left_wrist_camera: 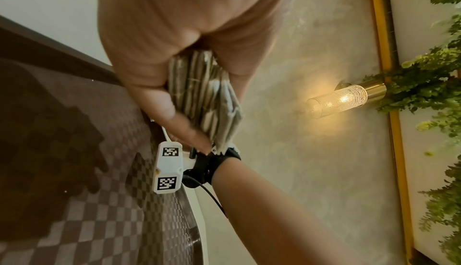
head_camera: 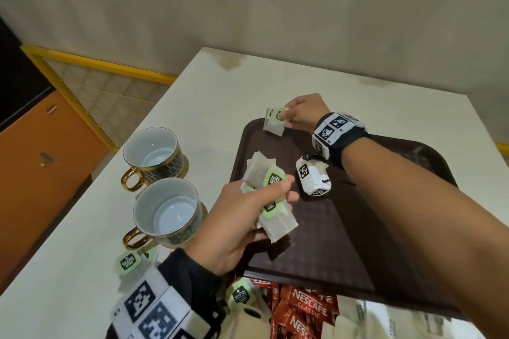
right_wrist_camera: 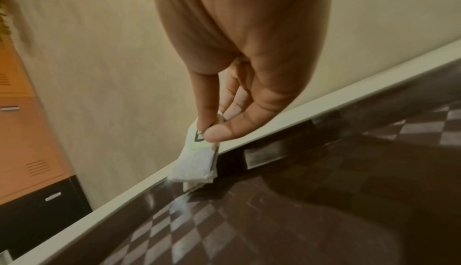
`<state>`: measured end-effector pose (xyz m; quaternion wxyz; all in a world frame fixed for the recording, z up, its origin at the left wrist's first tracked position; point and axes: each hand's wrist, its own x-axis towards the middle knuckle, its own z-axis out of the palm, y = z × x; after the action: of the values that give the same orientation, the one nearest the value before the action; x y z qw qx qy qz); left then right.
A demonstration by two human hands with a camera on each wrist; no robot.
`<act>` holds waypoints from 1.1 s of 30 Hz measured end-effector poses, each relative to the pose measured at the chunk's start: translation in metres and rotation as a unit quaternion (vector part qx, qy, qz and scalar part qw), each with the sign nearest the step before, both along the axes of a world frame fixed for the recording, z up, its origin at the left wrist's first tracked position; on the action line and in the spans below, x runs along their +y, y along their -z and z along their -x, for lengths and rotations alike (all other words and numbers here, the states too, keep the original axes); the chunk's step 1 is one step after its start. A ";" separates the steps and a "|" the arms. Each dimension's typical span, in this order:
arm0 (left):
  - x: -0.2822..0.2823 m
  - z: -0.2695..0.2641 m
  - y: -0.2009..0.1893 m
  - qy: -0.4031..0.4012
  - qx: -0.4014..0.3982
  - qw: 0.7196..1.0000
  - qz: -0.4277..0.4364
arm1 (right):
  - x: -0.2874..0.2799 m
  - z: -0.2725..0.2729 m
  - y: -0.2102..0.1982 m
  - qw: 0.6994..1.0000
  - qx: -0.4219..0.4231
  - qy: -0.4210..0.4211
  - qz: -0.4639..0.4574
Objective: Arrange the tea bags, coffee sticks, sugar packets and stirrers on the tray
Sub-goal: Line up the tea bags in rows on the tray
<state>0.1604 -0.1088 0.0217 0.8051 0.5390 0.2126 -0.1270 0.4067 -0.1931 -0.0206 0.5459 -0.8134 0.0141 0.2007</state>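
Note:
A dark brown tray (head_camera: 344, 228) lies on the white table. My left hand (head_camera: 248, 215) grips a bunch of tea bags (head_camera: 261, 173) with green tags over the tray's left side; in the left wrist view the bunch of tea bags (left_wrist_camera: 212, 99) fans out between thumb and fingers. My right hand (head_camera: 300, 115) reaches to the tray's far left corner and pinches a tea bag (head_camera: 275, 124) by its tag; the right wrist view shows this tea bag (right_wrist_camera: 197, 162) hanging at the tray's (right_wrist_camera: 274, 220) rim. Red coffee sticks (head_camera: 303, 311) lie in front of the tray.
Two empty cups (head_camera: 154, 157) (head_camera: 168, 215) with gold handles stand left of the tray. Loose tea bags (head_camera: 129, 264) lie on the table (head_camera: 179, 107) near the front cup. White packets (head_camera: 385, 319) lie by the coffee sticks. An orange cabinet (head_camera: 41, 159) stands at left.

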 end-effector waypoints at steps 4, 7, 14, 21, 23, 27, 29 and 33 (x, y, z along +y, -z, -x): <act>0.001 -0.001 0.002 0.008 0.005 1.000 0.012 | 0.003 0.003 0.001 1.000 0.016 0.003 -0.020; 0.003 -0.001 0.004 0.014 0.010 1.000 0.016 | -0.003 0.004 -0.006 0.999 0.014 -0.006 -0.037; 0.006 0.001 0.008 0.012 0.015 1.000 0.018 | -0.022 0.002 -0.025 0.999 -0.028 -0.030 -0.007; 0.009 0.000 0.008 0.009 0.012 1.000 0.017 | -0.022 -0.009 -0.015 0.994 -0.030 -0.064 0.088; 0.009 0.000 0.009 0.009 0.015 1.000 0.016 | -0.021 -0.012 -0.010 0.993 -0.039 -0.045 0.097; 0.008 -0.001 0.012 0.010 0.022 1.000 0.018 | -0.017 -0.015 -0.002 0.994 -0.049 -0.029 0.093; 0.008 -0.002 0.014 0.011 0.024 0.999 0.020 | -0.016 -0.015 0.000 0.995 -0.052 -0.027 0.087; 0.008 -0.002 0.015 0.013 0.026 0.999 0.023 | -0.016 -0.014 -0.002 0.991 -0.093 -0.005 0.095</act>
<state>0.1627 -0.1010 0.0062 0.8099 0.5192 0.2236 -0.1562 0.4211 -0.2094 -0.0189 0.4637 -0.8770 -0.0214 0.1243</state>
